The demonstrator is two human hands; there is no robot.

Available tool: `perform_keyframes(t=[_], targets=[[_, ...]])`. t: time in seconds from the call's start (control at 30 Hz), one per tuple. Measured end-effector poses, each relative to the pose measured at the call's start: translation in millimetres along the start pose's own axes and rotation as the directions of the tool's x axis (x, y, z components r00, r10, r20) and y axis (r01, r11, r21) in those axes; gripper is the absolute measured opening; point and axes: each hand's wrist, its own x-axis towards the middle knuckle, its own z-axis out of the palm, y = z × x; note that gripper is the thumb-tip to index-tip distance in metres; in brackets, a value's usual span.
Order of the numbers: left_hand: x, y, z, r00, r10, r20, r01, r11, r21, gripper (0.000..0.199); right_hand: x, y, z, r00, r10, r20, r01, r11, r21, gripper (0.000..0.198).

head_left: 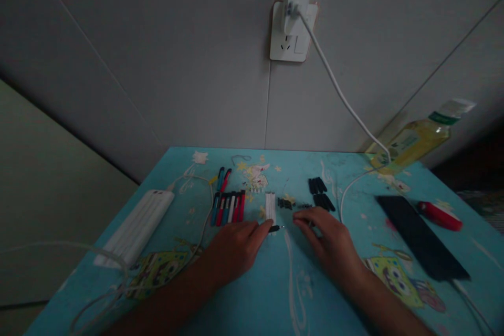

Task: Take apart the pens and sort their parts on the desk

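Observation:
My left hand (238, 247) is closed around a short black pen part (274, 229), its thin tip pointing right. Just to the right, my right hand (328, 239) has its thumb and fingers drawn together; whatever is between them is too small to make out. Beyond my left fingertips lies a row of thin white sticks like pen refills (270, 205). Red, blue and white pen barrels (228, 208) lie side by side left of them. Small black pieces (286, 203) sit between the hands. Several black pen caps (321, 194) lie beyond my right hand.
A white power strip (136, 228) with a looping cable rests at the left. At the right are a dark phone (421, 236), a red rounded object (439, 216) and a bottle of yellow liquid (421, 139). A white cable (334, 81) hangs from the wall charger (298, 5).

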Motion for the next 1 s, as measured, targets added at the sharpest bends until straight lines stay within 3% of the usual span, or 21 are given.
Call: perform_keyframes(t=[0.17,0.37,0.6,0.8,1.0], targets=[[1.0,0.7,-1.8,0.999,0.001,0.043,-0.001,1.0,0.004,0.038,5.2,26.3,-10.5,0.997,-0.071,0.02,0.073,0.939,-0.335,0.023],[0.9,0.7,0.0,0.999,-0.002,0.045,0.002,1.0,0.008,0.038,2.9,39.4,-10.7,0.992,-0.093,0.088,0.126,0.808,-0.576,0.024],[1.9,0.2,0.2,0.999,0.003,0.053,-0.003,1.0,-0.006,0.037,4.5,33.4,-12.5,0.981,-0.093,0.169,0.182,0.731,-0.657,0.028],[0.6,-0.3,4.0,1.0,0.02,0.015,-0.02,1.0,0.016,0.038,4.6,32.9,-9.9,0.979,-0.085,0.188,0.191,0.71,-0.678,0.029],[1.4,-0.3,2.4,0.998,0.012,0.058,-0.012,1.0,0.002,0.037,5.0,34.2,-11.2,0.981,-0.101,0.167,0.187,0.736,-0.651,0.031]])
